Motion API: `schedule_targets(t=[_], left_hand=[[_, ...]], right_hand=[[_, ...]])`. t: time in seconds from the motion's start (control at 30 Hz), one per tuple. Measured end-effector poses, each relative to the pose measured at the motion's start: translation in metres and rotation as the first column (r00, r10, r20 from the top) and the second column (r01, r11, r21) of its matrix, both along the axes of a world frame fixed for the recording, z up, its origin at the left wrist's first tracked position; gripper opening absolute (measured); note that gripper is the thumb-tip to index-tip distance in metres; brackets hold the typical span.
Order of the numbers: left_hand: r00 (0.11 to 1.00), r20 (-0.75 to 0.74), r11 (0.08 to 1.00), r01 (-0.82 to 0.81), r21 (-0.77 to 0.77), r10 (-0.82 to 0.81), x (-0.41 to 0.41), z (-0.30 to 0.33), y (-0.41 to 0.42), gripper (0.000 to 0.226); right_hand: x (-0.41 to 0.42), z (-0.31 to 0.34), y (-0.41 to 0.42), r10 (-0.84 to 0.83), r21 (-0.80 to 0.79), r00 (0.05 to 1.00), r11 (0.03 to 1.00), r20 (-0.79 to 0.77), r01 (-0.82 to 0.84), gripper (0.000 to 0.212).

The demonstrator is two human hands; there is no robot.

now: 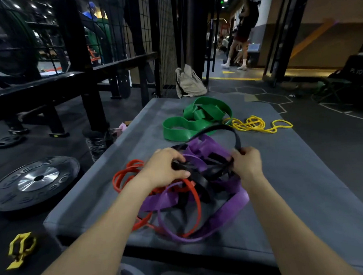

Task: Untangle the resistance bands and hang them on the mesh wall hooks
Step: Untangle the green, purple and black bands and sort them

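A tangle of bands lies on the grey mat (297,183) in front of me: a wide purple band (225,218), a thin red band (123,178) and a black band (216,129). My left hand (165,166) grips the black band at the left of the tangle. My right hand (247,161) pinches the same black band, whose loop arches up between both hands. Farther back lie a green band (175,129) and a thin yellow band (252,124), apart from the tangle. The black mesh wall (164,31) stands beyond the mat's far end.
A black weight plate (33,182) lies on the floor left of the mat, a small plate (7,141) farther back. A yellow clip (20,247) sits at the lower left. A beige bag (188,82) leans by the mesh. A black rack (81,75) stands left. A person (242,32) stands far off.
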State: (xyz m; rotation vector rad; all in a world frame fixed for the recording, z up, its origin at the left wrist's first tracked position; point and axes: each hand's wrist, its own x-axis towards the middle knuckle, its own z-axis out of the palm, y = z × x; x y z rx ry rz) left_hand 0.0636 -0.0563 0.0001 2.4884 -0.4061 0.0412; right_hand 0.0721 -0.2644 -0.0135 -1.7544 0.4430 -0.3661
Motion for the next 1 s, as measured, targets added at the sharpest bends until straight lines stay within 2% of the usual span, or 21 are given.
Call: schedule_targets(t=[0.07, 0.13, 0.2, 0.23, 0.27, 0.33, 0.37, 0.4, 0.47, 0.53, 0.6, 0.67, 0.7, 0.77, 0.83, 0.9, 1.0], left_hand=[[0.998, -0.060, 0.999, -0.007, 0.052, 0.010, -0.002, -0.003, 0.012, 0.043], [0.993, -0.110, 0.997, -0.037, 0.063, 0.044, -0.004, -0.007, 0.020, 0.052], [0.992, -0.066, 0.992, -0.098, 0.073, 0.103, -0.003, -0.009, 0.025, 0.060], [0.991, -0.049, 0.990, -0.124, 0.062, 0.127, -0.003, -0.011, 0.027, 0.062], [0.989, -0.046, 0.989, -0.139, 0.051, 0.142, -0.004, -0.012, 0.028, 0.062], [0.988, -0.062, 0.989, -0.136, 0.062, 0.140, -0.006, -0.015, 0.030, 0.060], [0.990, -0.064, 0.989, -0.124, 0.079, 0.129, -0.008, -0.016, 0.032, 0.059], [0.991, -0.064, 0.990, -0.110, 0.089, 0.116, -0.010, -0.016, 0.032, 0.058], [0.992, -0.060, 0.991, -0.109, 0.078, 0.114, -0.012, -0.016, 0.034, 0.057], [0.992, -0.045, 0.992, -0.111, 0.065, 0.114, -0.014, -0.016, 0.036, 0.052], [0.995, -0.033, 0.993, -0.089, 0.080, 0.092, -0.014, -0.018, 0.040, 0.048], [0.999, -0.037, 0.996, -0.029, 0.090, 0.033, -0.017, -0.018, 0.043, 0.047], [0.999, -0.033, 0.994, 0.017, 0.109, -0.014, -0.018, -0.018, 0.043, 0.047], [0.994, -0.010, 0.974, 0.112, 0.198, -0.112, -0.021, -0.021, 0.042, 0.048], [0.985, -0.001, 0.950, 0.165, 0.265, -0.171, -0.025, -0.022, 0.036, 0.042], [0.981, 0.033, 0.936, 0.171, 0.306, -0.190, -0.028, -0.020, 0.032, 0.027], [0.986, 0.095, 0.934, 0.098, 0.344, -0.138, -0.031, -0.010, 0.033, 0.014]], right_hand=[[-0.006, -0.001, 0.002, -0.044, -0.341, 0.991, 0.940, -0.130, -0.003, 0.019], [-0.014, 0.005, 0.013, -0.019, -0.527, 1.000, 0.850, -0.022, 0.005, 0.038], [-0.020, 0.017, 0.027, 0.177, -0.571, 0.979, 0.816, 0.102, -0.088, 0.036], [-0.023, 0.021, 0.034, 0.327, -0.542, 0.942, 0.805, 0.069, -0.240, 0.032], [-0.025, 0.020, 0.042, 0.473, -0.512, 0.881, 0.753, -0.014, -0.413, 0.030], [-0.033, 0.016, 0.054, 0.619, -0.549, 0.746, 0.545, -0.246, -0.633, 0.033], [-0.035, 0.013, 0.057, 0.613, -0.590, 0.726, 0.473, -0.313, -0.654, 0.032], [-0.035, 0.012, 0.059, 0.592, -0.628, 0.737, 0.447, -0.326, -0.637, 0.028], [-0.033, 0.011, 0.057, 0.566, -0.641, 0.776, 0.492, -0.278, -0.589, 0.017], [-0.029, 0.012, 0.055, 0.559, -0.540, 0.799, 0.612, -0.221, -0.578, 0.013], [-0.029, 0.013, 0.058, 0.572, -0.216, 0.818, 0.793, -0.061, -0.570, 0.022], [-0.030, 0.017, 0.060, 0.485, 0.143, 0.867, 0.856, 0.110, -0.497, 0.030], [-0.029, 0.020, 0.059, 0.423, 0.230, 0.893, 0.864, 0.151, -0.448, 0.030], [-0.027, 0.023, 0.056, 0.334, 0.286, 0.924, 0.881, 0.185, -0.376, 0.032], [-0.024, 0.019, 0.052, 0.278, 0.230, 0.943, 0.920, 0.184, -0.316, 0.029], [-0.019, 0.015, 0.047, 0.198, 0.190, 0.962, 0.954, 0.190, -0.234, 0.025], [-0.013, 0.017, 0.034, 0.079, 0.249, 0.969, 0.959, 0.234, -0.138, 0.021]])
